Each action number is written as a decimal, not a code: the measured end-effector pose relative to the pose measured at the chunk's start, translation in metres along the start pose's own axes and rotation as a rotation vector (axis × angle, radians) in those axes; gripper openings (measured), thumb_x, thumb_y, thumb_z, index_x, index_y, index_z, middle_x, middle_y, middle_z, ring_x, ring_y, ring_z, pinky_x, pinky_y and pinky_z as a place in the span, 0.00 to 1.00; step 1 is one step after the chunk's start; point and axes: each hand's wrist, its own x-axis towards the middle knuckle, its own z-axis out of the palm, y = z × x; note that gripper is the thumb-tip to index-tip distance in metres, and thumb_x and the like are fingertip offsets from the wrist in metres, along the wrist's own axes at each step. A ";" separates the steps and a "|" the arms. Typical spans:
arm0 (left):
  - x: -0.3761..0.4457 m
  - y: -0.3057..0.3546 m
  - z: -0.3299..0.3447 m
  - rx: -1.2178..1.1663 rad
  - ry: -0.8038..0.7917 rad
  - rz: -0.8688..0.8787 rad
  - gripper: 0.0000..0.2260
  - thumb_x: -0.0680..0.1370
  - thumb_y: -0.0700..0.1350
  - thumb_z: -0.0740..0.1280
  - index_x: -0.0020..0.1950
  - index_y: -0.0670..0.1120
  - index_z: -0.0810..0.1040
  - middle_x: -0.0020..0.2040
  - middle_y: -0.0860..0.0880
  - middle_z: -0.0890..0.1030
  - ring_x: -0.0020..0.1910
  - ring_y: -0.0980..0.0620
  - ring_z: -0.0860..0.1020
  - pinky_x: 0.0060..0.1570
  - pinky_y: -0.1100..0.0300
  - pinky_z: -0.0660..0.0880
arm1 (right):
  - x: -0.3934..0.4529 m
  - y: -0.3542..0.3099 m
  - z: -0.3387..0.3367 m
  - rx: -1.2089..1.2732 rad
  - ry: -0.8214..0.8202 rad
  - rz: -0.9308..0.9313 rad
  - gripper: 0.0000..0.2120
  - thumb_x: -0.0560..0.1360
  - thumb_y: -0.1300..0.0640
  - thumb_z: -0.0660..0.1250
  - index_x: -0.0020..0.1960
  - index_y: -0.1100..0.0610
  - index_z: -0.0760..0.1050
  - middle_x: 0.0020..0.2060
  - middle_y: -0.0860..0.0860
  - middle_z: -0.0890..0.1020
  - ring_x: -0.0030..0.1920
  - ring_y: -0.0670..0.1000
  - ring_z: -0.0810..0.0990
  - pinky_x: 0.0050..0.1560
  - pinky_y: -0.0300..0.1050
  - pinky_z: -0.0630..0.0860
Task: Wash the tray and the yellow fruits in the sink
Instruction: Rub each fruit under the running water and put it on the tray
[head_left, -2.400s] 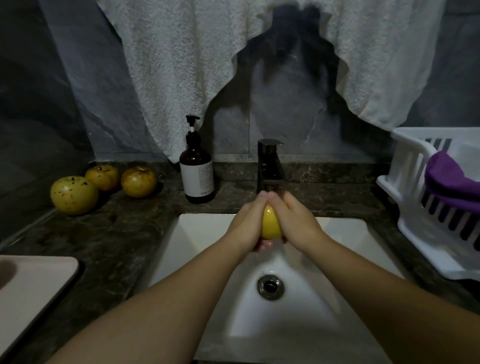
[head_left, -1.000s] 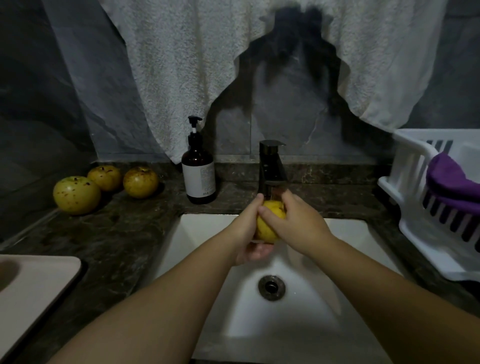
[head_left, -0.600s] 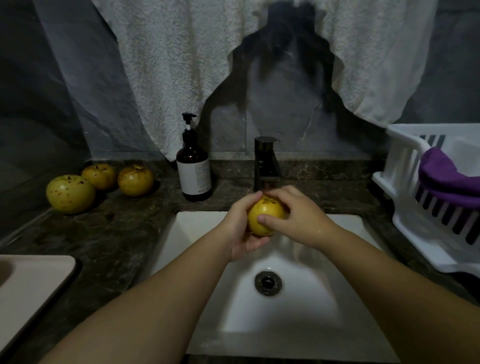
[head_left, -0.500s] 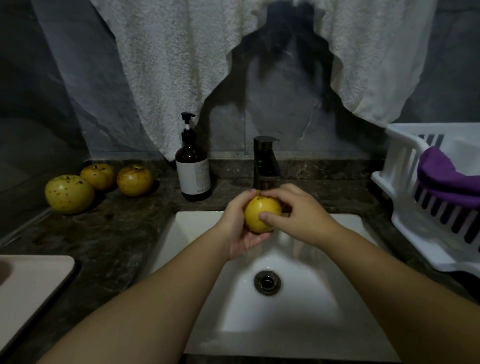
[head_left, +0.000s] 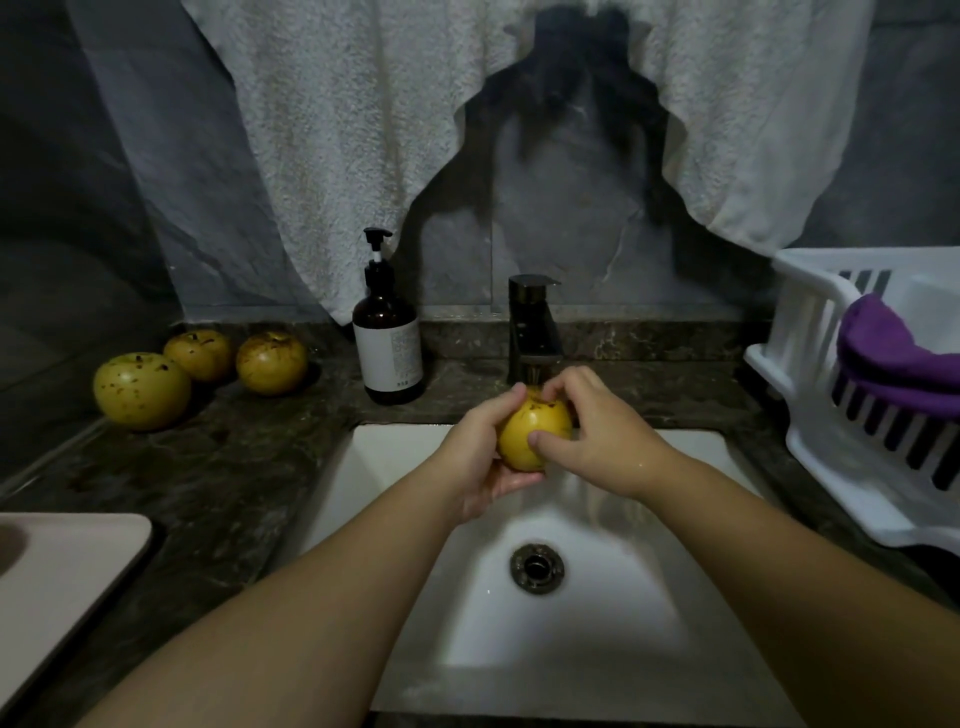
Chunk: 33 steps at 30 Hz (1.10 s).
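turned stem-up since earlier, yellow fruit (head_left: 532, 431) over sink (head_left: 395, 452); left hand (head_left: 480, 457) cups it, right hand (head_left: 597, 436) pinches it.

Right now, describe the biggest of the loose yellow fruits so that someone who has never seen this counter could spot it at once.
Start at the white sink and look left along the dark stone counter, past the brown pump bottle. Three yellow fruits sit near the wall. The one you want is the large greenish-yellow fruit, nearest the viewer and farthest left, paler than the two smaller, browner ones.
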 end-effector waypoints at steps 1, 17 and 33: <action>0.000 0.000 0.000 0.000 0.004 -0.001 0.22 0.77 0.63 0.70 0.63 0.48 0.83 0.51 0.45 0.85 0.44 0.49 0.85 0.39 0.55 0.84 | 0.000 0.000 0.000 0.008 0.001 0.010 0.20 0.72 0.45 0.74 0.58 0.42 0.69 0.54 0.42 0.70 0.51 0.43 0.73 0.48 0.46 0.73; 0.003 -0.001 0.001 -0.038 -0.005 0.020 0.28 0.75 0.66 0.71 0.66 0.47 0.81 0.50 0.44 0.88 0.46 0.48 0.87 0.35 0.56 0.83 | -0.001 -0.007 0.004 0.012 -0.023 0.053 0.32 0.69 0.41 0.76 0.67 0.42 0.63 0.62 0.42 0.68 0.58 0.46 0.73 0.54 0.46 0.75; 0.006 -0.005 0.003 0.150 0.014 0.104 0.27 0.77 0.71 0.64 0.68 0.55 0.76 0.56 0.39 0.85 0.45 0.43 0.88 0.33 0.57 0.81 | 0.003 -0.012 0.017 0.431 0.016 0.393 0.22 0.70 0.27 0.62 0.60 0.35 0.70 0.50 0.44 0.80 0.47 0.46 0.80 0.36 0.41 0.73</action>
